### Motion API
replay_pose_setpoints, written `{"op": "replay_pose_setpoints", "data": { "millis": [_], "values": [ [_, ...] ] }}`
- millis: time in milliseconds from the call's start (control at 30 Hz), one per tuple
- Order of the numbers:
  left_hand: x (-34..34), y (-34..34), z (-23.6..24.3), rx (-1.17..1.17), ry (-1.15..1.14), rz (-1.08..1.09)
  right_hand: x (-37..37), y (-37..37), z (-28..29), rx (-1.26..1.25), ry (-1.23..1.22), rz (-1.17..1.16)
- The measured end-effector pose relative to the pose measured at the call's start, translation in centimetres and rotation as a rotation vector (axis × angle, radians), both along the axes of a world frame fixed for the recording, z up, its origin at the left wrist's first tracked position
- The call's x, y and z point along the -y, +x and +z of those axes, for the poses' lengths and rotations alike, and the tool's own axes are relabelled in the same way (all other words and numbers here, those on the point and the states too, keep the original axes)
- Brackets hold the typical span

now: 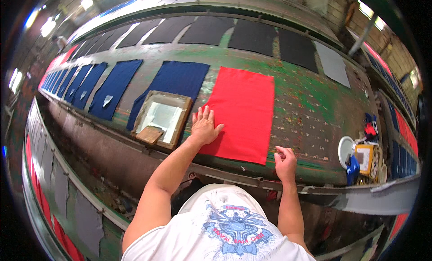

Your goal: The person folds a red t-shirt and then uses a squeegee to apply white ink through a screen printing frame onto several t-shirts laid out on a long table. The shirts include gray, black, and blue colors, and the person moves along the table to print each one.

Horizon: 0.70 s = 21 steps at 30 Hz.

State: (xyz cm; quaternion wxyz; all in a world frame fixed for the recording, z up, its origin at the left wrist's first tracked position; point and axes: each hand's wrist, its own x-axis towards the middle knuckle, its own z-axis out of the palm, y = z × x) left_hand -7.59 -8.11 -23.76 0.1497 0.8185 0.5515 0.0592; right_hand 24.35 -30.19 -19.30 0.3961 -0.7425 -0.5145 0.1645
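My left hand (206, 126) lies with fingers spread on the red fabric piece (243, 112), near its left edge. Just left of that hand, a small wood-framed screen (144, 117) with a wooden block (150, 134) on it rests over the lower part of a navy fabric piece (180, 76). My right hand (285, 161) is beside the red piece's lower right corner, its fingers curled together; whether they hold something is unclear.
Rows of dark fabric (204, 29) and navy pieces (112, 87) line the long green table (306, 108). A white bucket or lid (345, 150), frames and cloths crowd the right end. Other tables (85, 216) flank it, and a distant person (60, 44) stands at left.
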Motion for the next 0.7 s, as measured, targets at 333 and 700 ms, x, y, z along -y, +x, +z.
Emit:
{"op": "replay_pose_setpoints", "data": {
  "millis": [333, 700],
  "values": [
    [-3.3, -21.2, 3.8, 0.537, 0.431, 0.085, -11.0, -13.8, 2.4, 0.224, 0.108, 0.338],
    [-7.4, -35.2, -3.3, 0.595, 0.186, 0.213, -35.3, -33.3, 0.2, 0.358, -0.027, 0.663]
  ]
}}
